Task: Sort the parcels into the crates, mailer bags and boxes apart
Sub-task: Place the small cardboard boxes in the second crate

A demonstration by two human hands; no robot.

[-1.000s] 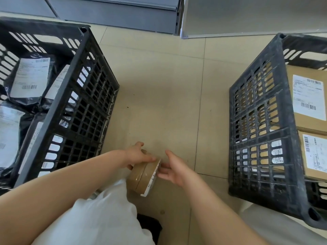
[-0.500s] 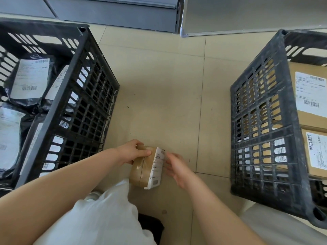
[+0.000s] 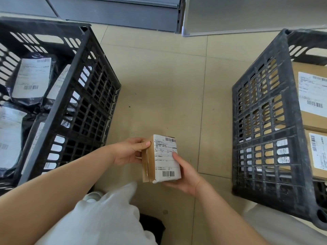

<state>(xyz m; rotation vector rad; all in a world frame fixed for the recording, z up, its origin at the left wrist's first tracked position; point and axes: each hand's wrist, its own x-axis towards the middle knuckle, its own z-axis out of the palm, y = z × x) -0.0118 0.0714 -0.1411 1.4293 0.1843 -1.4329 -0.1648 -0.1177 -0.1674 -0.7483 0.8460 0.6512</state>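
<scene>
A small brown cardboard box with a white shipping label facing up is held above the floor between the two crates. My left hand grips its left side, thumb on the top edge. My right hand holds it from the right and below, thumb on the label. The black crate on the left holds several black mailer bags with white labels. In the black crate on the right lie labelled cardboard boxes.
Beige tiled floor lies between the crates. Grey cabinet bases and a metal-framed panel run along the far side. My white-clad knees fill the bottom of the view, with a dark object between them.
The box has been lifted off the floor and turned so its label faces up. My right hand moved from beside it to under it, and both hands now hold it higher.
</scene>
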